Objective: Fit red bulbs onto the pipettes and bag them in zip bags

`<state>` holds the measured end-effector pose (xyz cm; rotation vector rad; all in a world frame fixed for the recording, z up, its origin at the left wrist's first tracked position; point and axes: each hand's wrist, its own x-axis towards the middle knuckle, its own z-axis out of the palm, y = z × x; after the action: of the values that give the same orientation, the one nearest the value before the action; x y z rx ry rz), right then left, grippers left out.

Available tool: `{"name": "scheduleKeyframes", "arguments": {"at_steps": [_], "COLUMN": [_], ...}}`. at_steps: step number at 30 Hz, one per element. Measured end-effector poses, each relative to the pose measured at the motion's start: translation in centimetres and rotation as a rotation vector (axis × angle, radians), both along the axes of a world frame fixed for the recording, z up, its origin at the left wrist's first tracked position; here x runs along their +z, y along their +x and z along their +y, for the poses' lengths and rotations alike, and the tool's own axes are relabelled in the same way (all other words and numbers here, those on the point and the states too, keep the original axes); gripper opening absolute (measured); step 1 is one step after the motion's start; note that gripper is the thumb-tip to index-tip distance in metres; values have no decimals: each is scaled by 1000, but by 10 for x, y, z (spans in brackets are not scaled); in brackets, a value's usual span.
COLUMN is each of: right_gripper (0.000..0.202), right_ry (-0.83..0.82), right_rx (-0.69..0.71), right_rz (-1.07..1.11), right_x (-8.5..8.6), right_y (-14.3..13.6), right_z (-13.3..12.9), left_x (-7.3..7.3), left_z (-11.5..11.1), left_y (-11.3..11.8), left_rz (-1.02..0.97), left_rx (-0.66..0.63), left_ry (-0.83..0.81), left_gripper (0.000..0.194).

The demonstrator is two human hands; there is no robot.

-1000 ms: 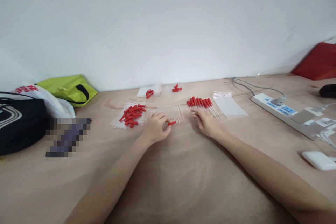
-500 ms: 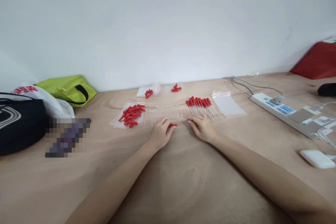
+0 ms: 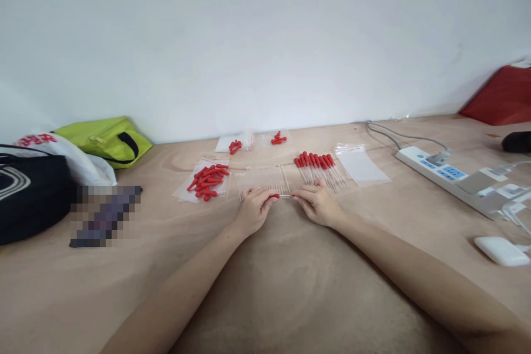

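Observation:
My left hand (image 3: pixel 254 209) pinches a red rubber bulb (image 3: pixel 274 196), mostly covered by its fingers. Between the hands a thin clear tube (image 3: pixel 285 196) lies level, its left end at the bulb and its right end in the fingers of my right hand (image 3: pixel 317 203). Behind my left hand is a row of clear tubes (image 3: pixel 261 178). Several tubes with red bulbs on them (image 3: pixel 316 161) lie side by side beyond my right hand. Loose red bulbs (image 3: pixel 208 181) are heaped on a clear bag to the left.
Two small groups of red bulbs (image 3: pixel 235 147) (image 3: pixel 279 139) lie on bags near the wall. Empty zip bags (image 3: pixel 363 166) and a power strip (image 3: pixel 448 180) are on the right. A white case (image 3: pixel 501 250) sits at far right; a black bag (image 3: pixel 35 199) and green bag (image 3: pixel 105 141) stand left.
The tube in my right hand has moved slightly left and down, and its end now meets the red bulb in my left hand. The gap between them has closed.

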<state>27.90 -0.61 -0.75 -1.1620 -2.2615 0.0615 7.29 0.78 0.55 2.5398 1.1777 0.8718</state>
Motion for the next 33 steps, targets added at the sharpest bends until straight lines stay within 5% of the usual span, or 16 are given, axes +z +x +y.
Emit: {"name": "scheduleKeyframes", "arguments": {"at_steps": [7, 33], "right_gripper": [24, 24], "right_ry": [-20, 22], "right_rx": [101, 21], "right_rz": [-48, -119], "right_x": [3, 1], "right_y": [1, -17], "right_z": [6, -5], "left_x": [0, -2], "left_z": [-1, -1], "left_y": [-2, -5], "left_rz": [13, 26], "left_rx": [-104, -165], "left_ry": [106, 125], "left_gripper": [19, 13]}}
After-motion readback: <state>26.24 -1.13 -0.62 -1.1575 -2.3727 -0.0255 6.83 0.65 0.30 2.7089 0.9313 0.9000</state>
